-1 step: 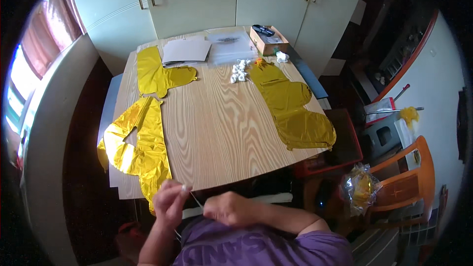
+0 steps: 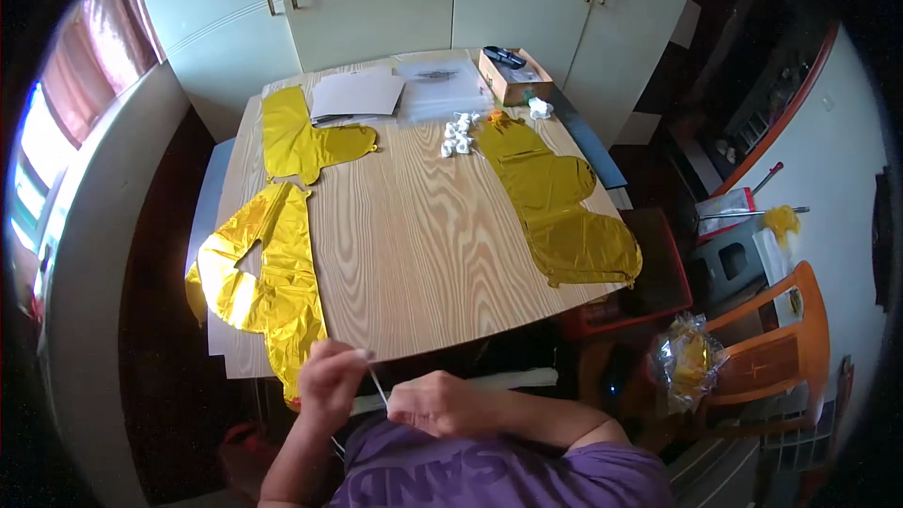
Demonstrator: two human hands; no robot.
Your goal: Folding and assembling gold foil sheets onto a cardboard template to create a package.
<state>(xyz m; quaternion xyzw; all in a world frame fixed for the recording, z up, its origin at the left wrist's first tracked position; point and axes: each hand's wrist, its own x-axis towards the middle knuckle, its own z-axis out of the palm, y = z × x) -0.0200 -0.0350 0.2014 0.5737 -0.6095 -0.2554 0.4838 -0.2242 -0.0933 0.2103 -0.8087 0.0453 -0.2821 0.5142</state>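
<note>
Just off the table's near edge, my left hand (image 2: 329, 380) pinches a small white piece between thumb and fingertips. From there a thin white strand (image 2: 378, 386) runs down, looking taut, to my right hand (image 2: 435, 404), whose fingers are closed around its other end. Whether it is string or a narrow strip is too small to tell. Beside my left hand lies a flat, shiny gold foil balloon (image 2: 287, 268) with a hole in it, its tail hanging over the edge. Another foil balloon (image 2: 301, 146) lies behind it. A third, scalloped foil balloon (image 2: 555, 212) lies flat at the right.
Small white bundles (image 2: 458, 134) sit at mid-back, near grey-white sheets (image 2: 356, 96) and clear plastic sleeves (image 2: 437, 94). A box (image 2: 515, 85) with a black object stands at the back right. Right of the table is a wooden chair (image 2: 771, 357) bearing a crinkled clear bag (image 2: 691, 357).
The small white piece in my left fingertips has shifted slightly up and right. My right hand stays nearly in place, and the things on the table are unmoved.
</note>
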